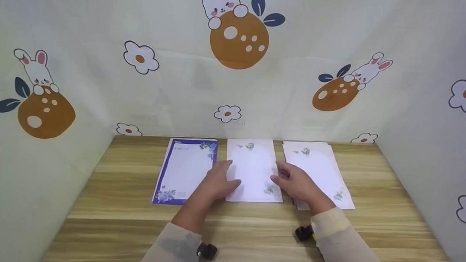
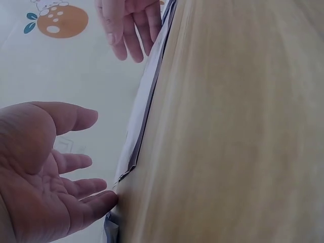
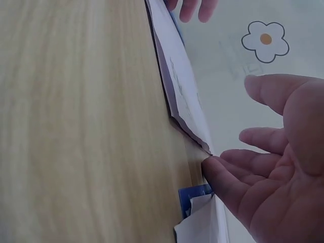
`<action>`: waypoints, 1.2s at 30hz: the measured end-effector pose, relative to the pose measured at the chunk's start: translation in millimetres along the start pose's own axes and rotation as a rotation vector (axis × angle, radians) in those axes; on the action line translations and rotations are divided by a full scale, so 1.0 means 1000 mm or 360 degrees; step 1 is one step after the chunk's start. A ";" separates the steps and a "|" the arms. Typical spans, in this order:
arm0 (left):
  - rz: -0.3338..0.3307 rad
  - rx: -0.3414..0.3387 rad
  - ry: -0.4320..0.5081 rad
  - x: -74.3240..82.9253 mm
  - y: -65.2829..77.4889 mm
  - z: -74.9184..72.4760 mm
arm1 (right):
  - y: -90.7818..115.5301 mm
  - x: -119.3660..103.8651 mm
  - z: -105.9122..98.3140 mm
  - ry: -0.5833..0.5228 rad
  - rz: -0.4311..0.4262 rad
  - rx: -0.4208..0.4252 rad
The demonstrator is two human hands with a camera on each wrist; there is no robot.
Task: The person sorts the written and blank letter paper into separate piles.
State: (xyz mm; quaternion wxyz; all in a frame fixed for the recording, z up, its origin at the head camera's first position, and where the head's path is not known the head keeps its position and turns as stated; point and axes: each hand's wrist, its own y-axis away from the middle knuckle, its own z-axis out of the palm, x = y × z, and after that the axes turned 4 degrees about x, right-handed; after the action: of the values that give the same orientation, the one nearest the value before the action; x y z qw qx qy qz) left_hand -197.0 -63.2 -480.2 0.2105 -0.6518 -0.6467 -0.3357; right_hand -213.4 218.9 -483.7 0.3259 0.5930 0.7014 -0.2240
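Note:
Three groups of decorated paper lie side by side on the wooden table. At the left is a blue-bordered sheet (image 1: 177, 168) with flowers in its corners. White sheets (image 1: 253, 166) with faint green sprigs lie in the middle; their layered edge (image 2: 144, 111) shows in the left wrist view. To the right, a similar white stack (image 1: 324, 177) has blue peeking from beneath. My left hand (image 1: 220, 181) is at the middle sheets' left edge, fingers relaxed. Opposite it, my right hand (image 1: 298, 183) is at their right edge, fingers loosely bent. Neither hand grips paper.
A wood-grain table (image 1: 249, 232) carries the papers. Pale cloth (image 1: 172, 94) printed with rabbits and flowers rises behind and at both sides. Small black devices (image 1: 207, 251) are worn at the wrists.

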 end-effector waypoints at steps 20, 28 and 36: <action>0.0179 -0.0228 -0.0463 0.001 0.013 0.008 | 0.016 -0.009 0.006 0.0517 -0.0222 -0.0329; 0.0197 -0.0135 -0.0424 0.003 0.013 0.008 | 0.014 -0.013 0.010 0.0457 -0.0170 -0.0169; 0.0264 -0.0054 -0.0413 0.004 0.013 0.007 | 0.009 -0.013 0.014 0.0419 -0.0157 -0.0016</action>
State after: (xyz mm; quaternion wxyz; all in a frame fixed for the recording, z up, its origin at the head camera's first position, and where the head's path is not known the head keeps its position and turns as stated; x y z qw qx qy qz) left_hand -183.3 -56.4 -479.5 0.1411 -0.7444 -0.6066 -0.2409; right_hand -200.4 201.5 -483.4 0.2225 0.5804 0.7675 -0.1565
